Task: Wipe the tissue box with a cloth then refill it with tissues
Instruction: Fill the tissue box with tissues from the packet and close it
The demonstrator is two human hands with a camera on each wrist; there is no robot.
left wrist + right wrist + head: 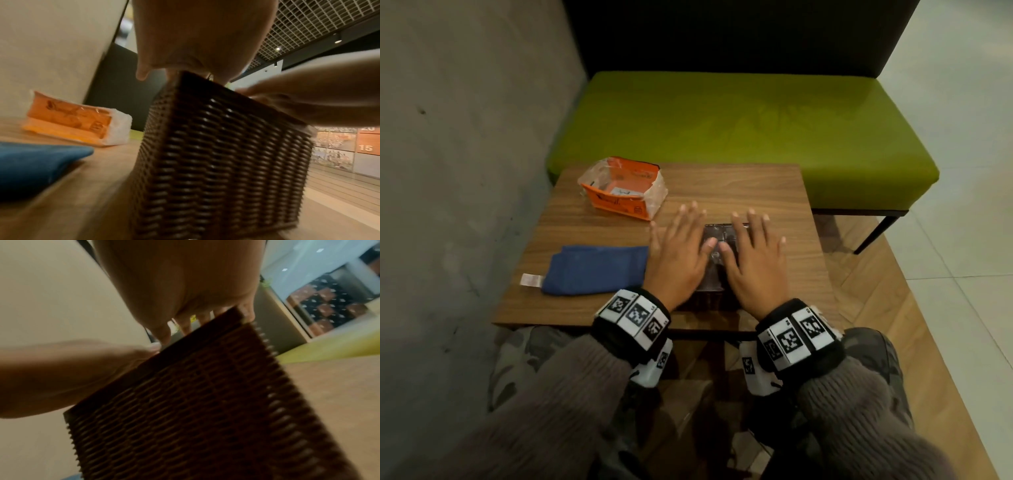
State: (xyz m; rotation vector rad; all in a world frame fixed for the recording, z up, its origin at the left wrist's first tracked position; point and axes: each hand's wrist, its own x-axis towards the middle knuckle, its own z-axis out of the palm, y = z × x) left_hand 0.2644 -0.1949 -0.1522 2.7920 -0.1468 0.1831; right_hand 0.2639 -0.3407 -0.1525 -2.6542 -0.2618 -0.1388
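Observation:
A dark brown woven tissue box (717, 236) (222, 154) (195, 402) stands near the front of the wooden table (756, 192), its top mostly covered by my hands. My left hand (681, 246) (197, 40) lies flat over the box's left half, fingers straight and spread. My right hand (753, 250) (180, 282) lies flat on its right half, fingers straight. The two thumbs meet over the middle of the lid. A folded blue cloth (595, 269) (37, 167) lies left of the box. An orange and clear tissue pack (623, 188) (80, 123) sits at the table's far left.
A green bench seat (739, 133) with a dark backrest runs just beyond the table. A grey wall (465, 154) closes the left side. Bare wood shows to the right of the box and behind it.

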